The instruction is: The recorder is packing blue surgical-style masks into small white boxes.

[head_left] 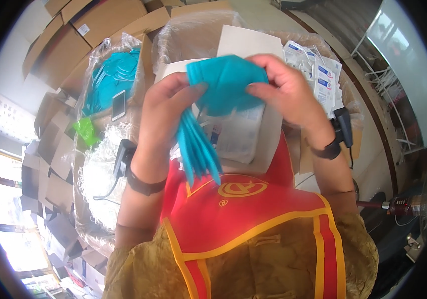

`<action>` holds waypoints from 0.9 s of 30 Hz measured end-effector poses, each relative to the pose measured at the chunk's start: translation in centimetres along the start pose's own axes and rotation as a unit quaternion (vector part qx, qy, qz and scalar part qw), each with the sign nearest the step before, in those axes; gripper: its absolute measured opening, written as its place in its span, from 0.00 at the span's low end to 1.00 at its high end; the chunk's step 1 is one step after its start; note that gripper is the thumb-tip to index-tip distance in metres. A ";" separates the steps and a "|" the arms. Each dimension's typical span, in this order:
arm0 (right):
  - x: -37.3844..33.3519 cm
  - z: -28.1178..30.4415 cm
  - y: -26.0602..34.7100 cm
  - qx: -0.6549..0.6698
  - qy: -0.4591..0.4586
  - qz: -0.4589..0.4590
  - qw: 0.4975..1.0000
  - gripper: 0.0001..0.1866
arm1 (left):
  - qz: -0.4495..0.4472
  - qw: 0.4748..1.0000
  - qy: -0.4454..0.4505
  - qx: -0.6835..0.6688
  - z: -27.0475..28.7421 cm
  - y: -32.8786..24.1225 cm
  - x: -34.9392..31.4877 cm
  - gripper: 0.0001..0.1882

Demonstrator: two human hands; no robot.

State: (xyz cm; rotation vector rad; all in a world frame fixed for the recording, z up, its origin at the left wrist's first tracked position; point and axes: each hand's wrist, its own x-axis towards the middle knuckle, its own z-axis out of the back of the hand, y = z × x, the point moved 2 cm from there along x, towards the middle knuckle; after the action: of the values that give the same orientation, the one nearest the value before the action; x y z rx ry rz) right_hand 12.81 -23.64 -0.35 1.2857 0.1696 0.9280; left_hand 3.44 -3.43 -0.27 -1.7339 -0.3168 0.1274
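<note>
Head view: at left, a pile of teal masks [118, 70] lay in a plastic-lined box [146, 62]. The left hand [166, 102] was closed, pinching the held mask [229, 82] by its left edge (a folded bunch [196, 149] hung steeply below). That mask stretched sideways rightward to the equally near right hand [290, 92], thumb and fingers gripping its right edge.
</note>
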 end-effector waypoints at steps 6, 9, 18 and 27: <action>-1.2 -5.3 4.7 -0.173 -0.035 0.144 0.974 0.09 | -0.076 0.985 -0.115 -0.107 3.0 -0.4 -0.1 0.22; -1.1 -7.8 5.0 -0.150 -0.008 0.165 0.975 0.10 | -0.073 0.987 -0.109 -0.087 2.4 -0.3 -0.6 0.20; -1.5 -9.5 6.4 -0.293 0.027 0.247 0.923 0.38 | -0.054 0.965 -0.133 -0.220 2.8 0.8 1.0 0.16; -9.5 -6.3 1.6 0.035 0.131 -0.117 0.984 0.36 | 0.127 0.989 0.069 0.032 1.8 3.6 -9.6 0.25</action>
State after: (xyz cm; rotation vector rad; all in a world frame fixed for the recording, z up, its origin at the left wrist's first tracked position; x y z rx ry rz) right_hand 2.22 -25.31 -4.61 1.1741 0.5512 0.8914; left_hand -5.70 -5.03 -5.02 -1.7042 0.0114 0.1983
